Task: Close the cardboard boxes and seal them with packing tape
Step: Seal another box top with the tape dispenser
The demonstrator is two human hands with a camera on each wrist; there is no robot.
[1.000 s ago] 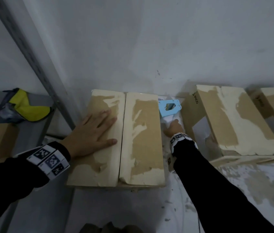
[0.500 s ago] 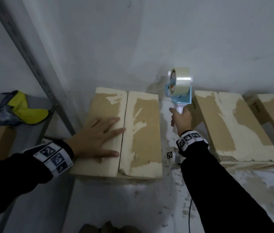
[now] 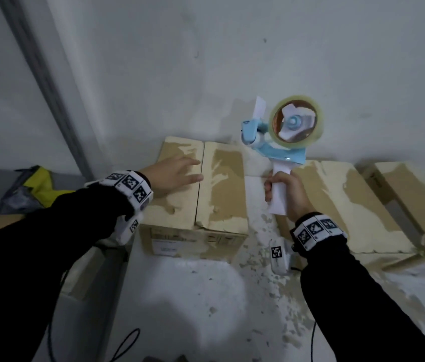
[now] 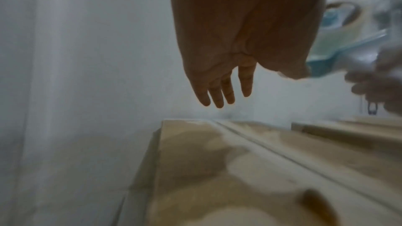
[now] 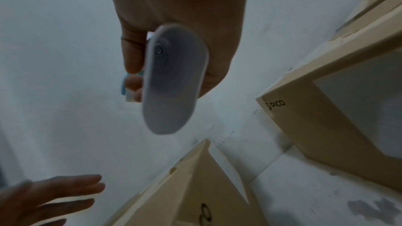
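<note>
Nearest, two black sleeves [image 3: 36, 257] with marker-printed wristbands reaching forward over a white, paint-flecked worktop [image 3: 193, 296]. Ahead on the left, left hand [image 3: 172, 173] spread wide with straight fingers, just over the left flap of the closed cardboard box [image 3: 201, 189]; contact not clear from the wrist view, where the fingers [image 4: 217, 90] hang above the flap. To the right, right hand [image 3: 285, 194] wrapped round the white handle of the tape dispenser [image 3: 276, 145], raised clear of the box, blue frame and clear tape roll [image 3: 296, 124] uppermost, a strip of tape sticking up at the front. Beside that hand, a second box [image 3: 349, 205] lying tilted, a third box [image 3: 415, 194] further right. Farther left, a yellow-and-grey bag [image 3: 31, 189] on a shelf. Behind all, a white wall [image 3: 232, 61].
</note>
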